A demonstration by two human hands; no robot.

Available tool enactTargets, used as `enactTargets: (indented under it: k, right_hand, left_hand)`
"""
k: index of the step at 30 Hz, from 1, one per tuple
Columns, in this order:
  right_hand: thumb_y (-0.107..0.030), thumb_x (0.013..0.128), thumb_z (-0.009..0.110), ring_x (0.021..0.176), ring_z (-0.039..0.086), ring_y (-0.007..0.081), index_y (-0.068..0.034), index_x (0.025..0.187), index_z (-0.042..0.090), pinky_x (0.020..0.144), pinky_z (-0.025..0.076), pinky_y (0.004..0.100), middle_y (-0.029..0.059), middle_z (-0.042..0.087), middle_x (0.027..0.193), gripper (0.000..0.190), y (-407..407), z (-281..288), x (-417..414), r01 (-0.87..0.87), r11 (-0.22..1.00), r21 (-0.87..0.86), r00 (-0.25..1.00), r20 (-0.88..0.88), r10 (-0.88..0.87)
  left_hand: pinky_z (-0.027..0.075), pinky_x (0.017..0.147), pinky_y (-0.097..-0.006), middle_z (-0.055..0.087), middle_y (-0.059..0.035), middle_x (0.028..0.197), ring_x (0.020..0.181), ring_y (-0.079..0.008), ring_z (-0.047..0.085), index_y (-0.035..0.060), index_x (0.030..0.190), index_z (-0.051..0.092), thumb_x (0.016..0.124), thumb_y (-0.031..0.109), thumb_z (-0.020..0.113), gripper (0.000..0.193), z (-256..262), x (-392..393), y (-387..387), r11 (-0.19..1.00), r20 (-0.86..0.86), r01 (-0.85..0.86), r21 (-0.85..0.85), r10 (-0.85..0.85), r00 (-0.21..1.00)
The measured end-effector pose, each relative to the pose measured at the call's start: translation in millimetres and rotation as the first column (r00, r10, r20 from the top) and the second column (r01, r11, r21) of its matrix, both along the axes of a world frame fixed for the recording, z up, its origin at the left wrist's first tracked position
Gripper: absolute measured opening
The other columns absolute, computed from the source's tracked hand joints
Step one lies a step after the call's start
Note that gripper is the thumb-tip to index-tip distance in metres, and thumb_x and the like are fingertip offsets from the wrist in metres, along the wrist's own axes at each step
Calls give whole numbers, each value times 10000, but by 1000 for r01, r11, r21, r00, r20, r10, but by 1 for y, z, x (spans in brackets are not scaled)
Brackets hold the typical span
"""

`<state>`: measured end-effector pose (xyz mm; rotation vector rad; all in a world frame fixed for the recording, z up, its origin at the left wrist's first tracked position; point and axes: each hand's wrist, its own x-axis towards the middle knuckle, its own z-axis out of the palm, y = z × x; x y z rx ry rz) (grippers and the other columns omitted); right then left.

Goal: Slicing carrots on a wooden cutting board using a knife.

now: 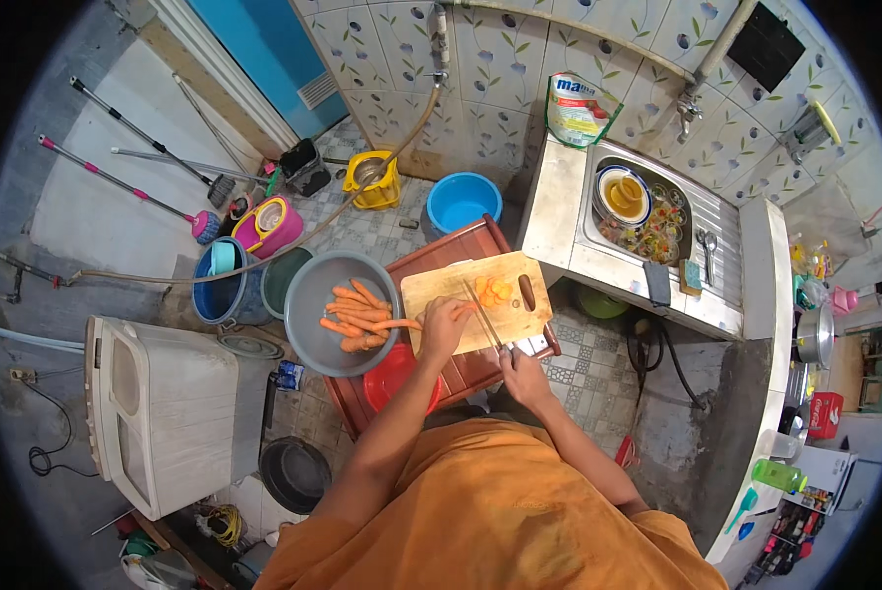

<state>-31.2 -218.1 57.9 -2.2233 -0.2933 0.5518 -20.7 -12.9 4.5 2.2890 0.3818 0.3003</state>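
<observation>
My left hand (442, 329) presses a carrot (408, 324) onto the wooden cutting board (441, 284), its thin end sticking out towards the basin. In my right hand (523, 377) is the handle of a kitchen knife (483, 313), whose blade lies across the board just right of the carrot's cut end. Several round carrot slices (493, 291) are piled beyond the blade, near the board's handle slot. To the left, a grey plastic basin (304, 295) holds several whole carrots (360, 316). My left fingers partly cover the carrot.
The board rests on a reddish-brown wooden table (456, 380) with a red bowl (389, 380) near its front. A steel sink (596, 158) with dishes and glasses stands at the right. Beyond the table is a blue tub (464, 195). A washing machine (183, 413) stands left.
</observation>
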Motion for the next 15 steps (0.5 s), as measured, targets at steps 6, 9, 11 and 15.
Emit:
enactTargets:
  k: [6, 9, 11, 15]
  right_hand:
    - [-337, 984, 460, 930, 607, 520, 48, 1116, 570, 837, 490, 560, 345, 626, 993, 422, 0, -2, 6, -69, 994, -90, 996, -57, 64]
    - [-345, 988, 456, 926, 609, 519, 46, 1104, 571, 826, 494, 564, 355, 621, 994, 424, 0, 1, 6, -86, 989, -120, 994, -81, 76]
    - [-349, 990, 463, 925, 612, 516, 40, 1083, 571, 812, 500, 567, 361, 619, 989, 415, 4, 8, 5, -69, 992, -110, 996, -59, 63]
    - [-340, 990, 475, 905, 618, 517, 30, 1087, 559, 798, 501, 575, 355, 630, 945, 392, 7, 11, 3, -45, 992, -114, 999, -8, 45]
  left_hand:
    - [346, 839, -414, 648, -36, 900, 975, -256, 587, 158, 905, 745, 831, 269, 726, 135, -5, 0, 1, 1000, 37, -11, -18, 12, 999]
    - [346, 845, -418, 647, -42, 903, 978, -258, 586, 158, 887, 741, 823, 275, 732, 134, -5, 2, -2, 999, -8, -40, -5, 40, 999]
    - [345, 849, -420, 645, -46, 906, 982, -260, 584, 158, 882, 740, 820, 278, 735, 135, -6, 2, -2, 999, -8, -54, -6, 54, 999]
    - [340, 857, -425, 639, -56, 915, 996, -267, 576, 158, 879, 736, 816, 284, 736, 140, -6, 3, -4, 997, -19, -72, -5, 72, 997]
